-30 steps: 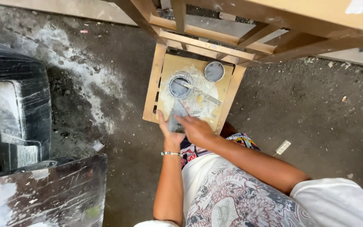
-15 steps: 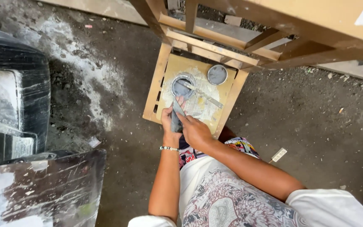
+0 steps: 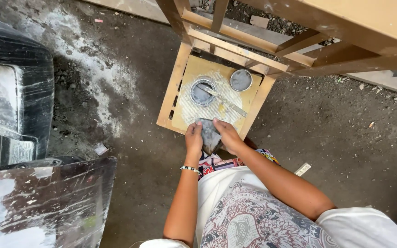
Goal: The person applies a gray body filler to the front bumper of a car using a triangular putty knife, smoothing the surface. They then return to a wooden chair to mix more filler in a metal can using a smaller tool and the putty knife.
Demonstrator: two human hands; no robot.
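My left hand [image 3: 193,138] and my right hand [image 3: 226,134] both grip a small grey, smeared sheet [image 3: 209,134] at the near edge of a low wooden stool [image 3: 174,89]. On the stool's top lie an open tin [image 3: 202,93] of grey paste, its round lid [image 3: 241,80] and a putty knife [image 3: 226,101] resting across the tin's rim. A beaded bracelet sits on my left wrist.
A wooden frame [image 3: 272,36] stands over the stool's far side. A black car bumper [image 3: 14,101] lies at the left, and a dark panel [image 3: 42,202] with white patches at the lower left. The ground is dirt with small scraps.
Both hands have drawn back from the stool's top to its near edge with the grey sheet. The tin and the putty knife now show uncovered.
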